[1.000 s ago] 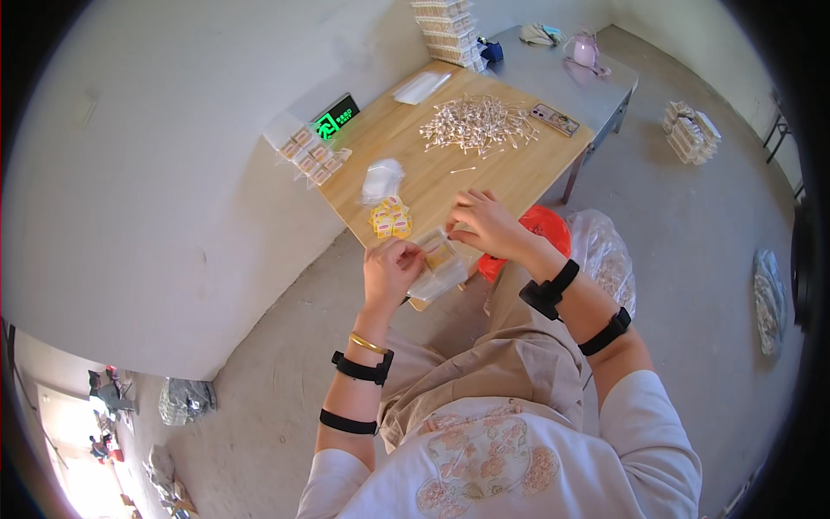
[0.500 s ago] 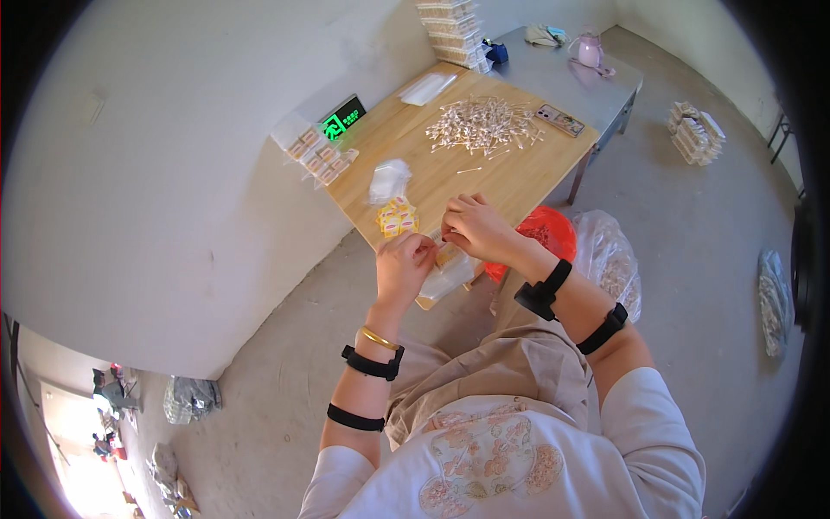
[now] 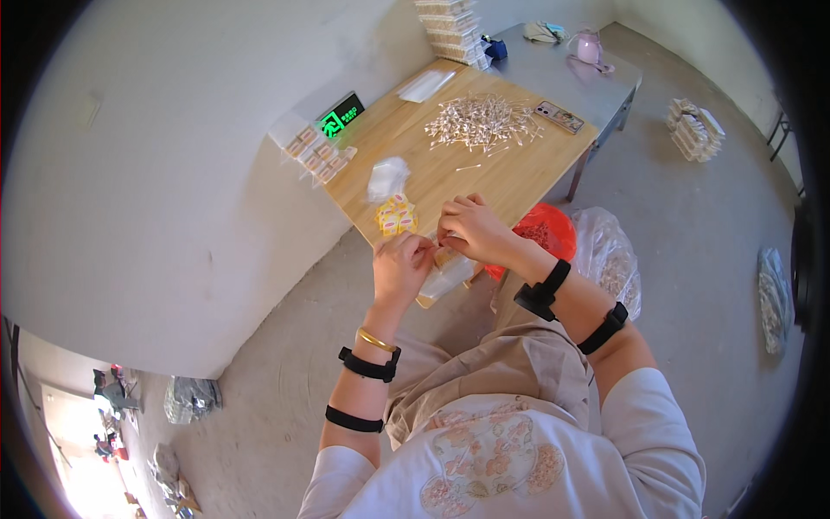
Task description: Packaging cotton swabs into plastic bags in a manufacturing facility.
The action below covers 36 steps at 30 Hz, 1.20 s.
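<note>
Carefully, the left hand [image 3: 403, 266] pinches the upper edge of a clear packet [image 3: 445, 278] over the near corner of a wooden table [image 3: 510, 186], the right hand [image 3: 475, 227] pinching it just beside; operating remotely, I judge that an uneven tug could tear the film, or a slack pinch drop it. Across the room, a pale wall [image 3: 199, 156] stands behind a green-lit sign [image 3: 341, 117]; yellow cards [image 3: 397, 215], heaped cotton swabs [image 3: 484, 119] and a phone [image 3: 558, 117] lie on the wood, a grey table [image 3: 553, 65] beyond.
</note>
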Tool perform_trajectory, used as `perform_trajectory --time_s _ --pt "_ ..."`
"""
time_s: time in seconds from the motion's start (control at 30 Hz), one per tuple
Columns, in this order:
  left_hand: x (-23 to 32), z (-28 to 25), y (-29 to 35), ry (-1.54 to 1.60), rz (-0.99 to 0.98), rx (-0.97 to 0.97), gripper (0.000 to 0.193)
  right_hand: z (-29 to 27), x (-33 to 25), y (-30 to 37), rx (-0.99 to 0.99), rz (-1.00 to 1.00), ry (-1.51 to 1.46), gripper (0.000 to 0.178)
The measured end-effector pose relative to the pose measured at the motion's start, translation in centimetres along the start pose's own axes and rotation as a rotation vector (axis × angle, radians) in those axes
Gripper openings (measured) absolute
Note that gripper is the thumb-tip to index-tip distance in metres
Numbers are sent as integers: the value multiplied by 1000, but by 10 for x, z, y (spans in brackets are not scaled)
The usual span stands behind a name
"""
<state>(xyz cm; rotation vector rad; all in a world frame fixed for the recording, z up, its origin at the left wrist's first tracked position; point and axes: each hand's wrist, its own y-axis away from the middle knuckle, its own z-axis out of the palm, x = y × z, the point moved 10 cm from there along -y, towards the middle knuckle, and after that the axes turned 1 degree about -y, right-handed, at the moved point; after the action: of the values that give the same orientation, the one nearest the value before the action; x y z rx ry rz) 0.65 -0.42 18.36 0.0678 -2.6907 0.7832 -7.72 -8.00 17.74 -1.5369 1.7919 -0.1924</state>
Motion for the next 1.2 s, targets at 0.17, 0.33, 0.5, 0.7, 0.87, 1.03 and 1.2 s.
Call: perform_trajectory --time_s 0.17,0.33,0.5,0.7,0.87,1.03,1.2 --pt "-4 -13 8 -56 47 15 9 -2 5 -1 51 27 -15 10" --pt "-24 -20 21 -119 -3 -20 9 -11 24 5 28 130 -11 10" --pt "-36 -28 32 -122 -25 1 9 -11 29 6 24 143 -24 9" --pt "-53 -30 41 -73 -98 -7 10 -11 42 13 10 206 -58 8" --pt "-77 -19 55 31 -187 -9 13 3 67 29 3 276 -158 12" --pt "-127 26 90 555 -639 -109 22 46 113 66 -62 722 -670 16" --pt "-125 48 104 919 -703 -98 21 67 118 82 -41 864 -982 14"
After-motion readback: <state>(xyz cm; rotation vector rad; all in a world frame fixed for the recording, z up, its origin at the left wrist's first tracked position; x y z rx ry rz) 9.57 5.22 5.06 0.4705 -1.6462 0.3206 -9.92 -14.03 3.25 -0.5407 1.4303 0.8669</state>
